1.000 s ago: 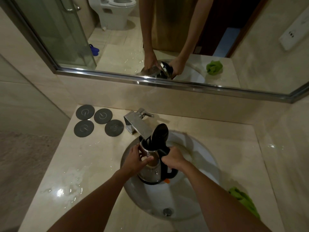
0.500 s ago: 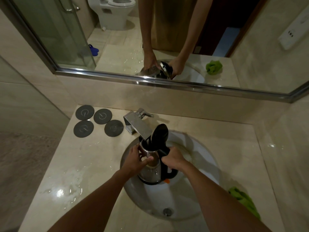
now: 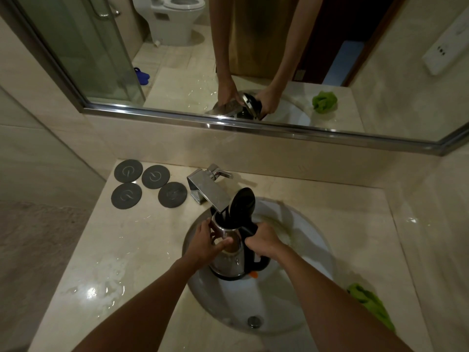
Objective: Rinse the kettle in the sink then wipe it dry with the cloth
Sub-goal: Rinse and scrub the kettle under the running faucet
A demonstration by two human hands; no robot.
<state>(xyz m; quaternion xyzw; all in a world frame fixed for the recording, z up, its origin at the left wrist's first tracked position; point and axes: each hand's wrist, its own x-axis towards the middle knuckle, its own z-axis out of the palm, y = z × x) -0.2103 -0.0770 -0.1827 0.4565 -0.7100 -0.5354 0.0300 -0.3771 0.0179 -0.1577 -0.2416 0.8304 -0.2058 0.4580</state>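
Basically no change from a second ago: kettle (image 3: 229,252) stays upright in the sink (image 3: 312,288), lid open under the faucet (image 3: 208,190), left hand (image 3: 205,246) wrapped on its steel body, right hand (image 3: 262,241) gripping the handle, cloth (image 3: 370,303) untouched at the counter's right edge — rinse ongoing.

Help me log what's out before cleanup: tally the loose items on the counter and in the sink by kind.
Dark round coasters: 4
Kettle, held over the sink by both hands: 1
Green cloth: 1
Total: 6
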